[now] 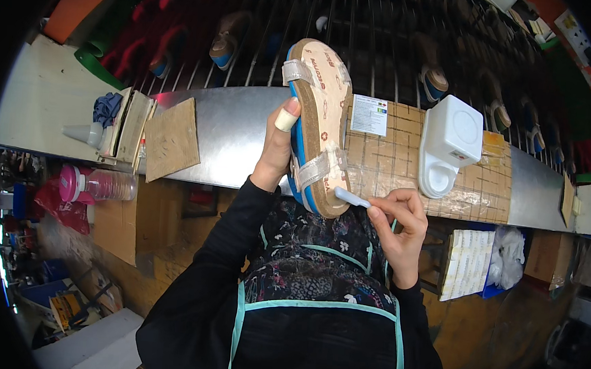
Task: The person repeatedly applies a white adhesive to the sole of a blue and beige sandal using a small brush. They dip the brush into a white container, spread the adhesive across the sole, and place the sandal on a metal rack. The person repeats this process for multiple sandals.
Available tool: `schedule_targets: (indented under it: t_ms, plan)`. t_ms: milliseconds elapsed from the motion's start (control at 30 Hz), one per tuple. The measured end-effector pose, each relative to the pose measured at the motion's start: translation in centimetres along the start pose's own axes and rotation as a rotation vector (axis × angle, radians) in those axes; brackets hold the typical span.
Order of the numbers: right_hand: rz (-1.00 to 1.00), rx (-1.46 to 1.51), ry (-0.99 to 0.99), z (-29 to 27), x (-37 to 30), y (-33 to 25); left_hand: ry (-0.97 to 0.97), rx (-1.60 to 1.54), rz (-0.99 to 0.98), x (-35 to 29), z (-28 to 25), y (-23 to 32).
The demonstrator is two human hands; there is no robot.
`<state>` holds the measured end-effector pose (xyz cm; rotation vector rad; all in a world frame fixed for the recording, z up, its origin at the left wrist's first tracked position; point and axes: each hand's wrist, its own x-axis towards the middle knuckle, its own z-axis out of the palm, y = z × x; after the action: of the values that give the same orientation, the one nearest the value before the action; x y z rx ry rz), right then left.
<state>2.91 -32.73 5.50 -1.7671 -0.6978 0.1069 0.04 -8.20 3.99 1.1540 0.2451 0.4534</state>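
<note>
My left hand (275,145), with a pale wrap round the thumb, grips a sandal on a blue shoe last (324,121) by its left side. Its underside faces up: a beige insole board with red printed marks and a brown cork-like rim. Silvery strap ends fold over that underside near both ends. Between the thumb and fingers of my right hand (402,226) is a slim white tool (351,197). Its broad tip touches, or hovers just over, the end of the sole nearest me. Whether the tip is bristled I cannot tell.
Past the sandal, a white plastic container with a round cup (451,144) stands on a taped cardboard sheet (386,156) over a metal bench (226,145). Brown board (173,139) lies left. Behind runs a rack of metal bars (373,59) with several shoes. A pink-lidded bottle (107,186) is lower left.
</note>
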Motion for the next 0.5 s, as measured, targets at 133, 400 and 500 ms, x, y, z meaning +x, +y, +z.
schedule_targets:
  t_ms: [133, 400, 500]
  plan:
    - [-0.082, -0.143, 0.065, 0.6, 0.7, -0.2, 0.063, 0.084, 0.110, 0.0, 0.0, -0.7]
    - [-0.500, -0.476, 0.203, 1.1, 0.3, -0.6, 0.054, 0.231, 0.148, 0.4, -1.0, -0.8]
    - [-0.436, -0.329, 0.194, 1.2, 0.4, -0.5, 0.005, 0.148, 0.085, 0.7, -0.8, -0.8]
